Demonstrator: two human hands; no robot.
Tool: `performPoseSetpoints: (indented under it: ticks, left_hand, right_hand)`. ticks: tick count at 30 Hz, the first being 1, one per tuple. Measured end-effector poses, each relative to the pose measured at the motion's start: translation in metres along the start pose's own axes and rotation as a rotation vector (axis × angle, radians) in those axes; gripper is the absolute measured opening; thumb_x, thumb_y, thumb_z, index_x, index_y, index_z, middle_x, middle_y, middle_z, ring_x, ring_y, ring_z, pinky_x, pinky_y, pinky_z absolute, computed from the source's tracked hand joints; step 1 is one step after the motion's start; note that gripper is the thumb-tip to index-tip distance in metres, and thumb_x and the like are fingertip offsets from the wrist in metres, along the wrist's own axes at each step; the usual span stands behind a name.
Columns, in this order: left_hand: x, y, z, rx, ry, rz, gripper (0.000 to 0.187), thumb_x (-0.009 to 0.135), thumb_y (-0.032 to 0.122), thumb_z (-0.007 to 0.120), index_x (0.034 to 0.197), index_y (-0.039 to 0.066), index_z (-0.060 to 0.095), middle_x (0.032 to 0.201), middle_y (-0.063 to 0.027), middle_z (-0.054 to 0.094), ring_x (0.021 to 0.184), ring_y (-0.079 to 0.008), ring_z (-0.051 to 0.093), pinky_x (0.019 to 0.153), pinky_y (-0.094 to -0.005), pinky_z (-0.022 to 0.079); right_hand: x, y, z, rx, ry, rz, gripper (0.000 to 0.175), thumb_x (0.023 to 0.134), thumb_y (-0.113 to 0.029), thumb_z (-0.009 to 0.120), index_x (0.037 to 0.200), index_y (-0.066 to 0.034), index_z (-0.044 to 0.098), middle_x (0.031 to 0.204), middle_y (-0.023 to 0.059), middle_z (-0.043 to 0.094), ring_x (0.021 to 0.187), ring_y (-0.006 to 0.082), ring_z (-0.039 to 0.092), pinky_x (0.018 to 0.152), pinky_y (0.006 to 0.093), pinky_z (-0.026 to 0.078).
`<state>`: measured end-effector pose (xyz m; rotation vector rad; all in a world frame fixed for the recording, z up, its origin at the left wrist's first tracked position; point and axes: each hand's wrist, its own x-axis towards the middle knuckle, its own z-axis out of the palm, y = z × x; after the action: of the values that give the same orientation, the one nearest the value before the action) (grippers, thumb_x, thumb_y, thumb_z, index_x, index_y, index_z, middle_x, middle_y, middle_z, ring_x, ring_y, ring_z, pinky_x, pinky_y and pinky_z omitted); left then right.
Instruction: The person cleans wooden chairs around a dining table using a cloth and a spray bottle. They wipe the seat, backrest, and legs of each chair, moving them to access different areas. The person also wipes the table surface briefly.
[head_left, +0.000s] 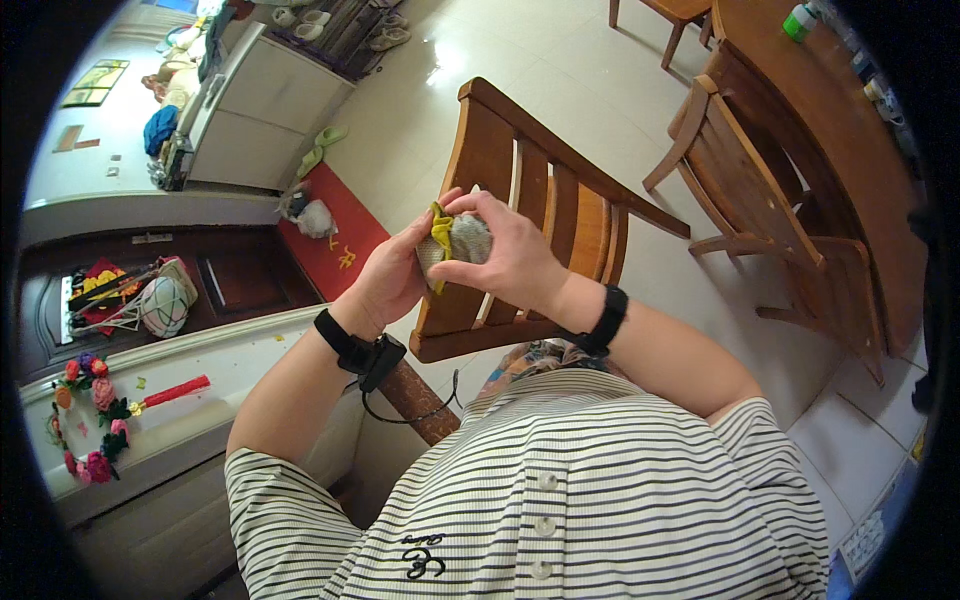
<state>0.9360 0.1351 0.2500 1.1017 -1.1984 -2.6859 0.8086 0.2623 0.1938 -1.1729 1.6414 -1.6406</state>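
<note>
Between my two hands is a small bundle of grey knitted cloth (471, 238) with a yellow-green edge, possibly a rolled sock; the exact kind is unclear. My left hand (394, 271) supports it from the left, palm against the cloth. From the right, my right hand (521, 251) grips it, with the thumb below and curled fingers above. Part of the bundle is hidden by my fingers. Behind and below my hands stands a wooden chair (491, 154), its slatted backrest towards me. A black band with a small black box (382, 361) and a cable is on my left wrist.
More wooden chairs (757, 180) stand at a wooden table (817, 112) on the right. A red mat (337, 217) with plastic bags lies by a dark door (225, 281). A white cabinet (255, 135) and a shoe rack (337, 34) are at upper left. Artificial flowers (97, 469) hang at lower left.
</note>
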Motion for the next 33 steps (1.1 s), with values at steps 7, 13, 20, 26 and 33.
performPoseSetpoints:
  ticks: [7,13,20,26,33]
  left_hand:
    - [-0.003,0.000,-0.002,0.134,0.267,-0.027,0.060,0.099,0.047,0.047,0.149,0.015,0.035,0.135,-0.0051,0.054,0.123,-0.0172,0.050,0.102,-0.0358,0.035]
    - [0.038,0.003,-0.035,0.318,0.279,-0.140,0.031,0.095,0.027,0.060,0.119,0.009,0.058,0.109,-0.0032,0.066,0.101,-0.0187,0.063,0.090,-0.0406,0.050]
    - [0.043,0.037,-0.094,0.270,0.331,-0.308,0.027,0.098,0.027,0.053,0.116,0.009,0.061,0.111,-0.0053,0.067,0.106,-0.0202,0.063,0.095,-0.0410,0.048]
    - [0.056,0.044,-0.135,0.313,0.508,-0.273,0.029,0.101,0.033,0.052,0.109,0.007,0.060,0.096,-0.0044,0.067,0.092,-0.0208,0.065,0.088,-0.0402,0.051]
    - [0.073,0.044,-0.202,0.320,0.487,-0.296,0.034,0.098,0.045,0.054,0.104,0.012,0.061,0.095,-0.0033,0.067,0.088,-0.0209,0.065,0.083,-0.0399,0.053]
  right_hand:
    - [0.007,0.042,-0.016,0.409,-0.123,0.235,0.025,0.082,-0.010,0.064,0.106,-0.0044,0.061,0.093,0.0042,0.065,0.087,0.0147,0.061,0.082,0.0314,0.051]
    - [-0.023,0.129,-0.097,0.823,0.097,0.627,0.024,0.086,-0.009,0.057,0.110,-0.0049,0.059,0.100,0.0042,0.060,0.093,0.0151,0.058,0.085,0.0308,0.050]
    - [-0.071,0.186,-0.112,0.753,0.264,0.812,0.026,0.084,-0.007,0.055,0.109,-0.0030,0.058,0.099,0.0055,0.061,0.088,0.0156,0.060,0.083,0.0300,0.051]
    - [-0.090,0.210,-0.088,0.708,0.412,0.901,0.030,0.084,-0.005,0.056,0.114,-0.0013,0.059,0.099,0.0061,0.064,0.090,0.0167,0.063,0.083,0.0308,0.052]
    - [-0.056,0.217,-0.018,0.772,0.397,0.917,0.028,0.084,-0.010,0.063,0.112,-0.0033,0.063,0.093,0.0040,0.066,0.081,0.0143,0.063,0.069,0.0298,0.053]
